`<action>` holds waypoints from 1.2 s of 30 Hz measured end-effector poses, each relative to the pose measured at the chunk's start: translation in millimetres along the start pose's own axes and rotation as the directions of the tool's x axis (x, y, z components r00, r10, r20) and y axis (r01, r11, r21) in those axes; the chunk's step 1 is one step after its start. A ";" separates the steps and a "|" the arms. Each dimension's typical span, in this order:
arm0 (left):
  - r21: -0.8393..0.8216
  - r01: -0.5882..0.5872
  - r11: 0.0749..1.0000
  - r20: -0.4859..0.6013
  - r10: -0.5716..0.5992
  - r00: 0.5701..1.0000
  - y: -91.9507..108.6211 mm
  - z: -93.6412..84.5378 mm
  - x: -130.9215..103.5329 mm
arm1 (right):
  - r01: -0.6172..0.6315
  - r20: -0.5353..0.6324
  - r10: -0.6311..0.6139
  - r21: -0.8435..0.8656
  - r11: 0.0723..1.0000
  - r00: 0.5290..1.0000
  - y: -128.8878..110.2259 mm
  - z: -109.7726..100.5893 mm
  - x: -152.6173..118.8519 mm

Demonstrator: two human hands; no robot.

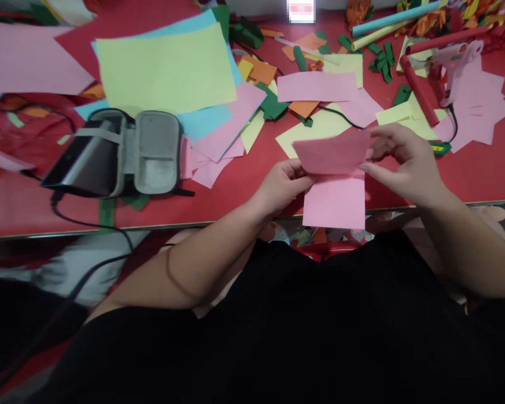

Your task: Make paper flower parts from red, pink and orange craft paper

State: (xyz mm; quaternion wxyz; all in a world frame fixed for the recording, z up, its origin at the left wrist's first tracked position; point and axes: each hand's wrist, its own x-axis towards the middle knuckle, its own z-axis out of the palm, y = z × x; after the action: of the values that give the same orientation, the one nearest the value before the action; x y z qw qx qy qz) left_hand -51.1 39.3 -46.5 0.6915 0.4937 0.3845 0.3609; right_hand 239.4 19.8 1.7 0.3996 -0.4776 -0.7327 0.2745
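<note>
A pink paper with a crease across its middle is held up near the table's front edge. Its upper half tilts back and its lower half hangs flat over the edge. My left hand pinches the left side at the crease between thumb and fingers. On the right, my right hand has its thumb and curled fingers closed on the paper's right edge. A pink paper strip and a yellow sheet lie just beyond.
A red table carries an open grey case with a black device and cable at left, stacked coloured sheets, green and orange scraps, red paper rolls and a pink glue gun. A green cutter lies by my right hand.
</note>
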 end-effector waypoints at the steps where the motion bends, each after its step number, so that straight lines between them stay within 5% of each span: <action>1: 0.029 0.011 1.000 -0.001 -0.011 1.000 -0.1 0.0 -0.6 | -0.050 -0.017 0.051 0.039 0.998 0.999 0.1 3.3 -0.1; 9: 0.173 0.015 0.985 0.007 -0.017 1.000 2.2 3.7 -5.7 | -0.238 -0.006 0.245 0.208 0.949 0.970 -1.7 25.7 -0.5; 16: 0.081 -0.015 0.997 0.002 0.015 1.000 -4.1 2.2 -5.6 | -0.440 0.261 0.368 0.321 0.839 0.892 -2.6 29.0 -2.1; 24: -0.021 -0.046 0.999 0.012 0.047 0.999 5.2 1.9 -6.7 | -0.500 0.214 0.452 0.374 0.781 0.866 -4.6 30.1 -1.9; 36: 0.359 -0.023 0.933 0.017 0.019 1.000 21.9 -8.6 -11.0 | -0.422 0.116 0.409 0.351 0.836 0.905 -2.2 29.6 -1.7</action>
State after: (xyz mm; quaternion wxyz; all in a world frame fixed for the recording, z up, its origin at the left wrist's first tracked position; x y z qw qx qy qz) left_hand -66.2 38.7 -25.4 0.5883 0.6181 0.4341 0.2888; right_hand 213.7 16.8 -12.9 0.3994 -0.5365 -0.5542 0.4954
